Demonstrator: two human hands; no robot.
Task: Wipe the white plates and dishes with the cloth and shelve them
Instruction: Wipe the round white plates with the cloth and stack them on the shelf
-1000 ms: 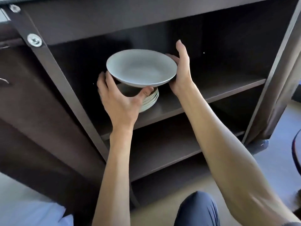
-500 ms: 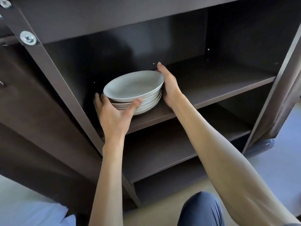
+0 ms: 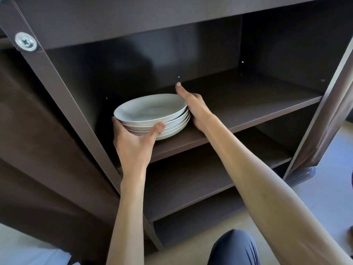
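A stack of several white plates [image 3: 172, 129] rests on the upper shelf [image 3: 257, 109] of a dark brown cabinet, toward its left side. The top white plate [image 3: 149, 109] lies on the stack. My left hand [image 3: 133, 142] cups the stack's left and front edge, thumb against the rims. My right hand [image 3: 193, 106] presses on the stack's right side, fingers reaching behind the top plate. No cloth is in view.
The cabinet has a lower shelf [image 3: 191, 180] and a bottom opening. An open door [image 3: 47, 131] stands at the left and a side panel [image 3: 328, 111] at the right. My knee in blue trousers [image 3: 235, 247] is at the bottom, on a pale floor.
The top plate came down from above the stack onto it. Both hands followed it down and now rest against the stack's sides.
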